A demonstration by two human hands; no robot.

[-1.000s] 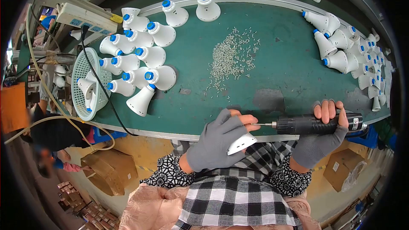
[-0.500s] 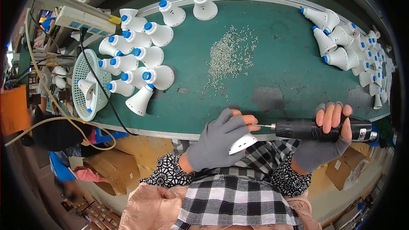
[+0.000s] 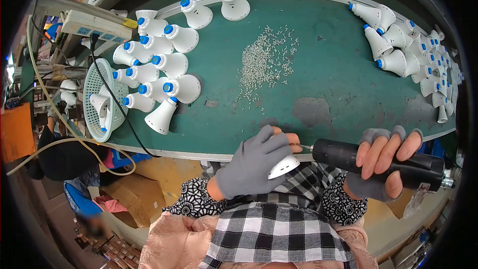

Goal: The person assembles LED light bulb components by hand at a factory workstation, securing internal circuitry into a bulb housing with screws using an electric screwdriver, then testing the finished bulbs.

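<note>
My left hand [image 3: 251, 164], in a grey glove, grips a white bulb housing [image 3: 283, 166] just off the near edge of the green table [image 3: 323, 69]. My right hand [image 3: 381, 162], in a fingerless grey glove, holds a black electric screwdriver [image 3: 378, 163] that lies roughly level and tilts down to the right. The screwdriver's bit [image 3: 304, 146] points left and meets the housing at my left fingertips. A loose pile of small screws [image 3: 266, 62] lies in the middle of the table, beyond both hands.
Several white housings with blue caps [image 3: 159, 65] lie clustered at the left, and more [image 3: 403, 50] at the right edge. A pale green basket [image 3: 99, 99] holds a few housings. A power strip [image 3: 94, 24] and black cable [image 3: 117, 109] run along the left. Another person [image 3: 64, 159] is below left.
The screwdriver's rear has dropped lower and to the right, so it now tilts. My right fingers have loosened and spread over its body. My left hand has barely moved.
</note>
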